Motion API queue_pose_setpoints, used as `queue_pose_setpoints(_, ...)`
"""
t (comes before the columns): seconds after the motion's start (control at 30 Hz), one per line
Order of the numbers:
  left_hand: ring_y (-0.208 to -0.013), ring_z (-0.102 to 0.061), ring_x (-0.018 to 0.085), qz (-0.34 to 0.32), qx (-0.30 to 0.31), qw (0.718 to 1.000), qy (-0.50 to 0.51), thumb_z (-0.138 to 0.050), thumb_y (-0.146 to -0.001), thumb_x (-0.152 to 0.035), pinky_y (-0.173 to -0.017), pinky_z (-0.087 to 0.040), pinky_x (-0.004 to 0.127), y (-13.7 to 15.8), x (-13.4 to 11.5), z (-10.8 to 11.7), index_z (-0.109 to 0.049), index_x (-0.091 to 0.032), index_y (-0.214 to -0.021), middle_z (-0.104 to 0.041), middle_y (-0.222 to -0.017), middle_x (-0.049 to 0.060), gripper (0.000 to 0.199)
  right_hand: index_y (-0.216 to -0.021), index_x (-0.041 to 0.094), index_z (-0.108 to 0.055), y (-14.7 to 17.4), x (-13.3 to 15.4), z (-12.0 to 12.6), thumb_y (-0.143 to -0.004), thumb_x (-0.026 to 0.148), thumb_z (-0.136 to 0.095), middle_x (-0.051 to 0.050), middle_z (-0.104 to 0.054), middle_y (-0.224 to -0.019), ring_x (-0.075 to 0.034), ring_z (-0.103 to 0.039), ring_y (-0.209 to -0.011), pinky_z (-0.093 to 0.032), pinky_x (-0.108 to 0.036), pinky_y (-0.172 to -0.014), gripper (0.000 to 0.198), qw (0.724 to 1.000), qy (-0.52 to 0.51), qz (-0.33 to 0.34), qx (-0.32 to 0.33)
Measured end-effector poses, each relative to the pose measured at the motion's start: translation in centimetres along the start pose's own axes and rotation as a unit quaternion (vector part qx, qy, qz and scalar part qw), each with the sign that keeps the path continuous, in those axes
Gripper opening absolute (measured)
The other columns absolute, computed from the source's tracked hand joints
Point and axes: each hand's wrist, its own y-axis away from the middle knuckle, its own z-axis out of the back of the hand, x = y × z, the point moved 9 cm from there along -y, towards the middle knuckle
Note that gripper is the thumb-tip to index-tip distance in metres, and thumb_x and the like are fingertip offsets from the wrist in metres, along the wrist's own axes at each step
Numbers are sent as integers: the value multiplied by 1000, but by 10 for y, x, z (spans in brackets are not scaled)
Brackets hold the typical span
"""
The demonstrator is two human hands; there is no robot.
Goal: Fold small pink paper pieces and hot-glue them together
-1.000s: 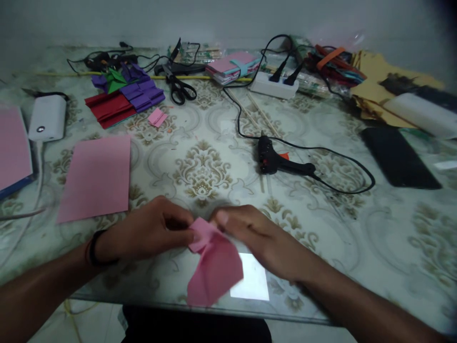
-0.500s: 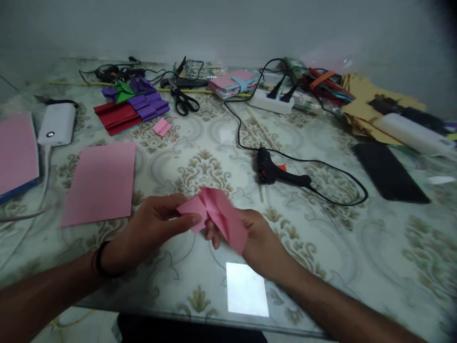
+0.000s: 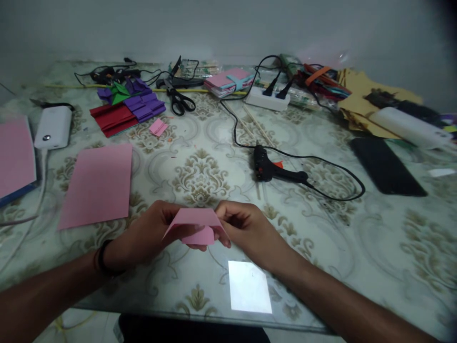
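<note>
My left fingers (image 3: 172, 208) and my right fingers (image 3: 233, 230) both pinch a bent pink paper (image 3: 196, 216) over the flowery desk (image 3: 378, 247).

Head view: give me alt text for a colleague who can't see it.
Left hand and right hand hold folded pink paper over a patterned table. A flat pink sheet lies to their left; a glue gun lies ahead to the right, with scissors and a power strip farther back.
</note>
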Motion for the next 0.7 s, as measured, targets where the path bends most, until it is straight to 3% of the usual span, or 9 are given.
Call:
queue_pose_setpoints(0.17,-75,-74,21,-15,-7,1000,3,-67,-94,-36,-70,-60,27,2,-5,0,-79,-13,-82,-80,-80,7,29,-73,20,-61,0,-3,-6,-86,47,-80,3,-63,-61,-11,-55,-58,-44,-25,-59,36,999,-22,-18,28)
queue_pose_setpoints(0.3,-79,-73,20,-2,13,1000,17,-65,-98,-37,-73,-59,28,0,3,-4,-78,-12,-95,-79,-88,9,29,-75,20,-62,1,-5,-4,-87,55,-78,2,-66,-62,-12,-58,-59,-47,-26,-63,41,999,-6,-30,30)
queue_pose_setpoints(0.47,-89,-73,20,-18,-69,997,3,-73,-92,-30,-76,-58,26,-1,7,13,-74,-17,-110,-78,-99,5,22,-79,18,-67,4,-8,-9,-92,61,-69,0,-67,-66,-13,-61,-59,-49,-27,-64,46,995,41,-57,66)
queue_pose_setpoints(0.63,-84,-77,21,-22,-44,996,78,-72,-93,-32,-70,-62,30,-1,9,8,-66,-22,-125,-79,-101,5,34,-76,17,-66,5,-11,-14,-90,60,-73,3,-63,-65,-9,-58,-52,-50,-24,-56,46,993,-35,-68,89)
queue_pose_setpoints(0.7,-84,-76,20,-44,-63,994,72,-71,-93,-31,-67,-61,27,0,8,12,-67,-21,-122,-78,-105,6,31,-73,17,-64,4,-13,-12,-90,57,-73,3,-62,-61,-9,-56,-49,-49,-23,-53,45,990,-72,-81,85)
